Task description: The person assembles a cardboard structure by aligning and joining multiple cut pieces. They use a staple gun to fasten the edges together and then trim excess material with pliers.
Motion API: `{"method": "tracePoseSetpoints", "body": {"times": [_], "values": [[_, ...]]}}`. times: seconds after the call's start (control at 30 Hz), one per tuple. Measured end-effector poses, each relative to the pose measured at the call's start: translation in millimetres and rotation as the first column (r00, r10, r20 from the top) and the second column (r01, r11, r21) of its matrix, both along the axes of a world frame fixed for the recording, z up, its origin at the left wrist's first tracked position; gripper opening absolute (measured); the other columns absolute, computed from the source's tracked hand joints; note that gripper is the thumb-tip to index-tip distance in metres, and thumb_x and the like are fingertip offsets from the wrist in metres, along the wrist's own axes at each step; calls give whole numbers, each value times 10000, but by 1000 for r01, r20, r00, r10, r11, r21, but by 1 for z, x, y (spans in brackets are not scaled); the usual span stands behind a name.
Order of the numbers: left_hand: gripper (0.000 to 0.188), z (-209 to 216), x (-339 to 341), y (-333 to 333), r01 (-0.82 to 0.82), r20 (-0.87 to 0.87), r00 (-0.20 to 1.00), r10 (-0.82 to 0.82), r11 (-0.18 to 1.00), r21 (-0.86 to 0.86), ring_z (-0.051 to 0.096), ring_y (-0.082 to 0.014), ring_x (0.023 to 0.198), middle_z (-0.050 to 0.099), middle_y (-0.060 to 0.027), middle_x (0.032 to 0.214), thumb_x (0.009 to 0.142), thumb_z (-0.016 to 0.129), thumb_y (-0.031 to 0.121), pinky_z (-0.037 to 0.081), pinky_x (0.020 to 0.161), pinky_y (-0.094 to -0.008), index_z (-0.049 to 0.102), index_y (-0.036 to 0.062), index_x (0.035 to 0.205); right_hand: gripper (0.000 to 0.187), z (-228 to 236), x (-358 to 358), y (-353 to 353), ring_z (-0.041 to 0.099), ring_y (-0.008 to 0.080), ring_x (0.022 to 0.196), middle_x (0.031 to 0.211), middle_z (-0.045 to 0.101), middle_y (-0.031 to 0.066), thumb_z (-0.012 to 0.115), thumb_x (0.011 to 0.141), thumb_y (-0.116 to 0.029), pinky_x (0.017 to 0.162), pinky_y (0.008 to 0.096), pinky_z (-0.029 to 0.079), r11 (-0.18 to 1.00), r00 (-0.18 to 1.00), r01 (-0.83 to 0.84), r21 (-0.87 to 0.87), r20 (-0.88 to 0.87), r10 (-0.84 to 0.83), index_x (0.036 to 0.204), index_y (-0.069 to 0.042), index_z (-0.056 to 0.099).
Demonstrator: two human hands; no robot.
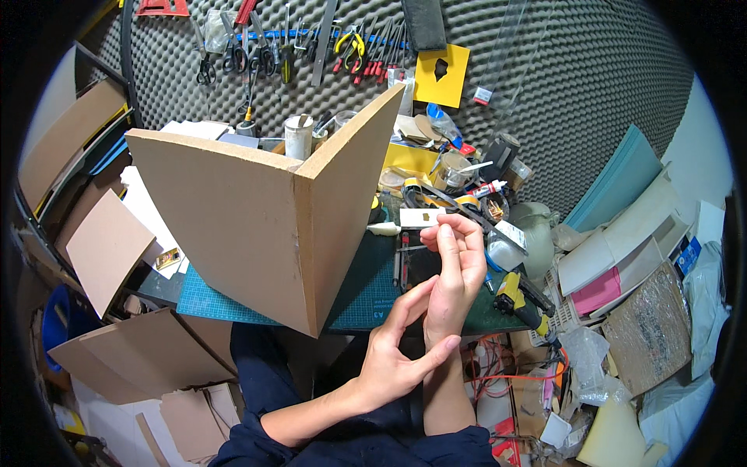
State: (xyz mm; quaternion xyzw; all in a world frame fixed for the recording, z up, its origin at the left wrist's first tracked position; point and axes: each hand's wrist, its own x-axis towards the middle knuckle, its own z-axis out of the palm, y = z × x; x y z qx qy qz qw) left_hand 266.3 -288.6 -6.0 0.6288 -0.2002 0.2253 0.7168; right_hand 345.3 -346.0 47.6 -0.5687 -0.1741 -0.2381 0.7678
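Note:
Two brown fibreboard panels (233, 226), joined at a corner, stand upright on the green cutting mat (226, 300), their edge pointing toward me. To the right of them, my right hand (459, 253) is raised with its fingers curled and the thumb close to the index fingertip. Whether anything small is pinched there I cannot make out. My left hand (397, 331) lies across in front of my right wrist, thumb and fingers apart, holding nothing. Behind the right fingertips is a small white card (416, 218) with a dark spot. A white-nozzled tube (384, 229) lies beside it.
A yellow-black power tool (520, 303) lies at the mat's right. Jars, a glue tube (488, 189) and a glass jug (533, 233) crowd the back. Pliers (352, 48) and scissors hang on the foam wall. Boards (140, 354) lean at left; sheets and plastic wrap pile at right.

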Motion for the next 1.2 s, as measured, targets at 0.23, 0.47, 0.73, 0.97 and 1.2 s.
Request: {"method": "tracePoseSetpoints", "body": {"times": [0.23, 0.47, 0.73, 0.97, 1.2], "values": [[619, -1, -1, 1, -10, -46, 999, 9, 1000, -21, 582, -226, 1231, 604, -203, 1303, 857, 773, 144, 427, 1053, -344, 468, -42, 1363, 145, -4, -4, 0, 578, 92, 840, 918, 622, 48, 495, 1019, -95, 804, 252, 478, 999, 1000, 21, -36, -10, -22, 1071, -6, 596], [554, 2, -3, 2, -2, -71, 998, -1, 999, -48, 627, -203, 1162, 658, -188, 1237, 858, 765, 113, 463, 1008, -323, 519, -40, 1330, 213, -3, -5, 1, 579, 97, 829, 920, 627, 51, 457, 1038, -157, 799, 266, 479, 999, 998, 32, -36, 53, -30, 1035, -7, 608], [562, 1, -4, 6, -4, -79, 997, 2, 1000, -25, 638, -196, 1142, 668, -186, 1219, 846, 778, 119, 481, 985, -321, 531, -39, 1326, 221, -3, -9, 1, 577, 101, 822, 906, 628, 52, 453, 1037, -175, 785, 266, 472, 996, 997, 66, -57, 48, -63, 1007, -21, 608], [621, 1, 0, 10, -34, 8, 999, 35, 998, -61, 635, -242, 1167, 647, -198, 1256, 824, 804, 160, 480, 1002, -346, 525, -52, 1337, 124, -6, -7, 3, 573, 89, 818, 881, 626, 47, 504, 1019, -117, 780, 248, 464, 998, 998, 67, -2, 4, -67, 1068, -28, 575], [645, -6, -5, 13, -130, 98, 988, 117, 982, 138, 636, -278, 1177, 619, -224, 1305, 825, 796, 148, 487, 1001, -348, 524, -50, 1375, 120, -9, -3, -2, 583, 90, 827, 887, 629, 48, 518, 1016, -113, 787, 244, 469, 998, 997, 66, 1, -30, -66, 1078, -29, 577]]}}
